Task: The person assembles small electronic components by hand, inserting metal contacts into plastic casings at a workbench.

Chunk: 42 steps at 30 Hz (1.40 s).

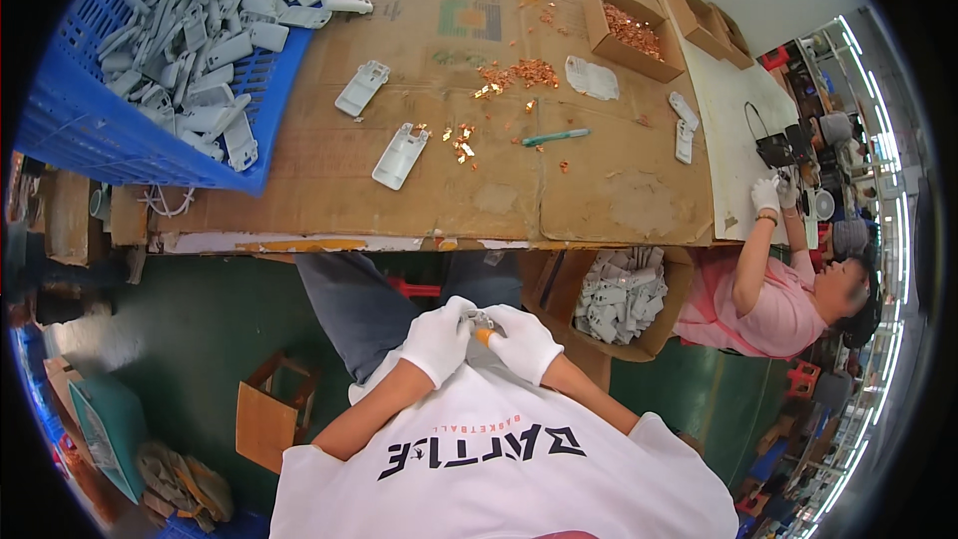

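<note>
My left hand and my right hand, both in white gloves, meet in front of my chest, below the table's near edge. Their fingers close together on a small greyish part, mostly hidden, whose kind I cannot make out. Something orange shows at the right thumb. Beyond my hands, on the cardboard-covered table, lie a pale plastic casing and another casing. Loose copper-coloured metal pieces are scattered beside a teal pen.
A blue crate heaped with pale casings stands at the far left. An open box of copper pieces sits at the far right. Below the table's right side, a carton holds white parts. A co-worker in pink works farther right.
</note>
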Each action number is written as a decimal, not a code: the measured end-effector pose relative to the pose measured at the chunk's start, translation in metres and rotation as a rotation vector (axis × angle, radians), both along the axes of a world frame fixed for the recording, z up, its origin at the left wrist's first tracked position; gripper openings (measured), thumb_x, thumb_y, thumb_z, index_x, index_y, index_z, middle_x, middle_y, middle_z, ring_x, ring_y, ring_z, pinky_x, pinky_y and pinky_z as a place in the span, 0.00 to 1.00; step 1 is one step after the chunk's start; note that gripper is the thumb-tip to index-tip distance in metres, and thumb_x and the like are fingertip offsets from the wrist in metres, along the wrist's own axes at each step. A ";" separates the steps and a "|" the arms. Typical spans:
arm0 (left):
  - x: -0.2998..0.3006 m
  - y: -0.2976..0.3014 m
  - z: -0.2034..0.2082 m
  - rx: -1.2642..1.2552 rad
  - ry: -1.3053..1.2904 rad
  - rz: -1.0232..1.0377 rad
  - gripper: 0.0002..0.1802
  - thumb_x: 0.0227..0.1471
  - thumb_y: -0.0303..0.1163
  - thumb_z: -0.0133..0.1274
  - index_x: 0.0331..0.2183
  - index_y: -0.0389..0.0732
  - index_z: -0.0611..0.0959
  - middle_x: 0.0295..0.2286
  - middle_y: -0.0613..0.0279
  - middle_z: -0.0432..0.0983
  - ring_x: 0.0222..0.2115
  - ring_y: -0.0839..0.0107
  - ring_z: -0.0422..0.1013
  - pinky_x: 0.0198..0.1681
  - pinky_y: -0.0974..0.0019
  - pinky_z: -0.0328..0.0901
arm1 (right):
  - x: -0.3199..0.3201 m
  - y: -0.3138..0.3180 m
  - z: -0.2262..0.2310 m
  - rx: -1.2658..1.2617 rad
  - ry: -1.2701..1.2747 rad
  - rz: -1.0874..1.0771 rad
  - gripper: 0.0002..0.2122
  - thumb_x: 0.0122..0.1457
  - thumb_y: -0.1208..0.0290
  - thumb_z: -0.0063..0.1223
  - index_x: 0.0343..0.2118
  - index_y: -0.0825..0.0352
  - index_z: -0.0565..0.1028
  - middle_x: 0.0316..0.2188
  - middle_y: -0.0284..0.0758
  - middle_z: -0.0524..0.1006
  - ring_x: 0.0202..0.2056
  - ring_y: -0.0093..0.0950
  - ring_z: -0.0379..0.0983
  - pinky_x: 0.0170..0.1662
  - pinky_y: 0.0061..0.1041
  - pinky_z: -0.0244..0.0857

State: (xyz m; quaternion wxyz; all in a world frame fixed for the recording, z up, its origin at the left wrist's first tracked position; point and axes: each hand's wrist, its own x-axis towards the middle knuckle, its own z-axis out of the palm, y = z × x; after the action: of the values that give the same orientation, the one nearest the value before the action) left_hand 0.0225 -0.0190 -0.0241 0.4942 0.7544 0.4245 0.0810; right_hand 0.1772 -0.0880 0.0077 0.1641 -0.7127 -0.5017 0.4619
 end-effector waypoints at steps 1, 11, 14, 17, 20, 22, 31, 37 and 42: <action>-0.001 0.002 0.000 0.004 -0.002 -0.005 0.08 0.53 0.31 0.49 0.37 0.43 0.76 0.28 0.49 0.79 0.31 0.49 0.75 0.35 0.51 0.69 | 0.000 0.000 0.003 0.004 -0.002 -0.005 0.12 0.57 0.69 0.48 0.43 0.65 0.75 0.36 0.47 0.75 0.39 0.48 0.72 0.43 0.39 0.66; -0.006 -0.001 0.007 -0.109 -0.058 0.079 0.07 0.50 0.27 0.53 0.35 0.40 0.78 0.29 0.50 0.79 0.32 0.53 0.76 0.36 0.59 0.69 | -0.010 -0.014 0.001 0.022 0.030 -0.049 0.14 0.59 0.70 0.50 0.48 0.64 0.74 0.36 0.45 0.76 0.36 0.44 0.74 0.39 0.36 0.67; -0.010 -0.003 0.008 -0.126 0.003 0.092 0.07 0.50 0.29 0.53 0.34 0.40 0.77 0.29 0.49 0.79 0.33 0.50 0.76 0.37 0.55 0.69 | -0.013 -0.020 -0.008 0.135 -0.001 -0.023 0.14 0.58 0.72 0.51 0.48 0.64 0.74 0.34 0.44 0.76 0.33 0.42 0.74 0.36 0.34 0.68; -0.011 -0.004 0.001 -0.138 0.036 0.175 0.07 0.50 0.29 0.54 0.34 0.41 0.77 0.28 0.47 0.78 0.33 0.49 0.76 0.36 0.54 0.69 | -0.013 -0.014 -0.011 0.200 -0.028 0.025 0.15 0.55 0.75 0.47 0.46 0.65 0.73 0.36 0.46 0.75 0.39 0.47 0.72 0.42 0.40 0.67; -0.010 0.005 -0.014 -0.083 -0.102 0.207 0.07 0.51 0.30 0.53 0.34 0.40 0.77 0.29 0.48 0.78 0.33 0.49 0.75 0.37 0.55 0.69 | -0.017 -0.010 -0.012 0.335 -0.092 -0.061 0.21 0.54 0.76 0.50 0.54 0.65 0.68 0.37 0.45 0.75 0.41 0.44 0.73 0.44 0.37 0.69; -0.011 0.018 0.003 -0.240 -0.227 0.271 0.11 0.51 0.31 0.54 0.38 0.40 0.78 0.30 0.48 0.79 0.33 0.54 0.77 0.36 0.61 0.70 | -0.025 -0.004 0.007 0.374 0.031 -0.217 0.28 0.53 0.86 0.51 0.59 0.65 0.63 0.43 0.45 0.76 0.40 0.37 0.78 0.41 0.28 0.72; -0.007 0.017 0.044 -0.388 -0.276 0.315 0.21 0.49 0.28 0.57 0.47 0.37 0.77 0.36 0.61 0.79 0.37 0.77 0.75 0.43 0.72 0.68 | -0.019 0.010 0.005 0.708 -0.272 0.028 0.22 0.48 0.84 0.52 0.49 0.62 0.73 0.45 0.40 0.74 0.36 0.34 0.78 0.35 0.24 0.72; -0.006 0.012 0.048 -0.263 -0.218 0.363 0.19 0.49 0.31 0.57 0.45 0.38 0.78 0.33 0.54 0.80 0.35 0.68 0.77 0.40 0.69 0.69 | -0.020 0.010 0.010 0.736 -0.401 0.103 0.23 0.42 0.80 0.57 0.47 0.62 0.76 0.46 0.35 0.73 0.31 0.26 0.78 0.29 0.19 0.71; -0.003 0.010 0.051 -0.217 -0.154 0.362 0.16 0.50 0.31 0.55 0.43 0.39 0.79 0.32 0.51 0.80 0.34 0.59 0.79 0.37 0.67 0.70 | -0.020 0.002 0.010 0.632 -0.387 0.119 0.22 0.45 0.82 0.59 0.47 0.62 0.76 0.45 0.37 0.70 0.32 0.31 0.77 0.34 0.23 0.73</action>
State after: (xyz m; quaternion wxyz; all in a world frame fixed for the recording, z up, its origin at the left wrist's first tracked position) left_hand 0.0196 -0.0092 0.0273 0.5809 0.5997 0.5203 0.1795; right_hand 0.1577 -0.0859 0.0182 0.2510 -0.6708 -0.6816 0.1499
